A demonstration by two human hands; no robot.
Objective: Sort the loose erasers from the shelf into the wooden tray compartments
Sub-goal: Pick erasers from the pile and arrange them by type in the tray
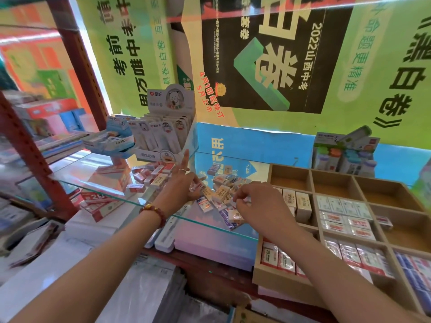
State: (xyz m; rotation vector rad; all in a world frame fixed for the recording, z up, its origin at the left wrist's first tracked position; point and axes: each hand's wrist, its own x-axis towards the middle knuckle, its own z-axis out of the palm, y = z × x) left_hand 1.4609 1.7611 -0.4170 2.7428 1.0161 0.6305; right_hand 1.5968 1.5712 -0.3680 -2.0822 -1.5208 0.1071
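A heap of loose erasers (221, 191) in small wrappers lies on the glass shelf (112, 194). My left hand (180, 185), with a ring and a bead bracelet, reaches into the heap's left side and pinches a small eraser (198, 185) at its fingertips. My right hand (255, 201) hovers over the heap's right side, fingers curled onto a small wrapped eraser (245, 200). The wooden tray (289, 282) stands at the right. Its back compartments are bare, and the nearer ones hold rows of cream, white, red and blue erasers.
More red-and-white erasers (151, 173) lie on the shelf's left. Display boxes of stationery (161, 136) stand behind them, and a green-capped product box (345, 150) behind the tray. A red shelf post (35, 159) rises at left. Paper packs lie below the shelf.
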